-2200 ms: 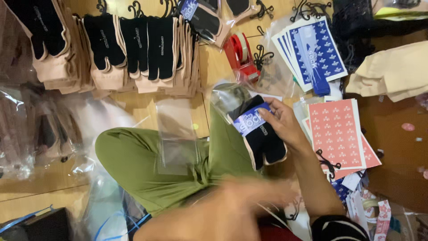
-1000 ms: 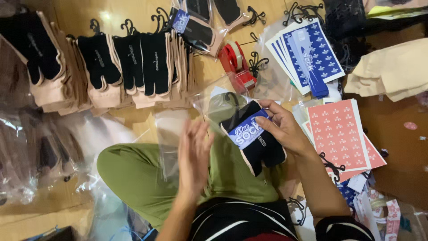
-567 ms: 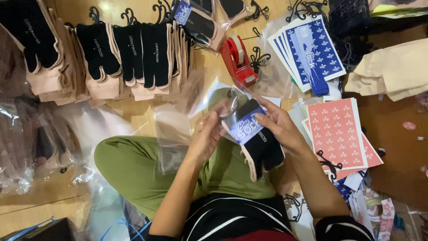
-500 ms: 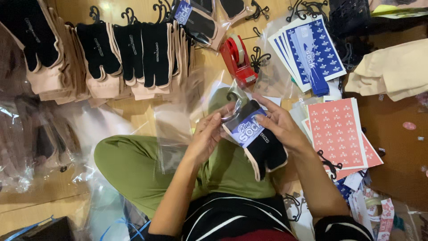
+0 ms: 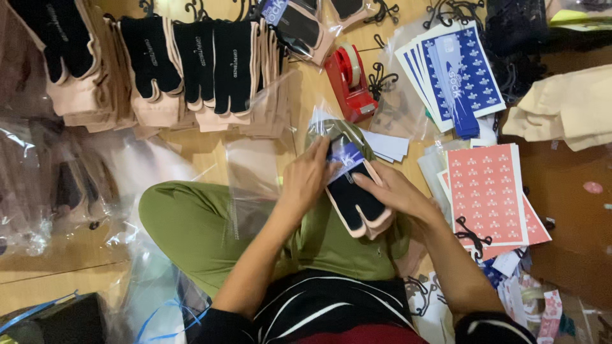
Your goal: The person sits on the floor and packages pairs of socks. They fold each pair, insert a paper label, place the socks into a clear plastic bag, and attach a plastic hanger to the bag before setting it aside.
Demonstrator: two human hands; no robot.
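A pair of black and beige socks (image 5: 357,202) with a blue paper band lies in my lap over my green trousers. My right hand (image 5: 390,191) grips the socks from the right side. My left hand (image 5: 308,178) pinches the mouth of a clear plastic bag (image 5: 326,127), into which the banded top end of the socks goes. More clear bags (image 5: 252,181) lie flat just left of my left hand.
Rows of black and beige socks (image 5: 191,70) lie at the top left. A red tape dispenser (image 5: 349,83) stands above the hands. Blue cards (image 5: 456,73) and red cards (image 5: 488,194) are stacked at the right. Black hooks (image 5: 473,237) and beige cloth (image 5: 564,108) lie nearby.
My left hand came up from low in my lap to the bag's mouth. The socks have slid up and left, with their banded end now inside the bag.
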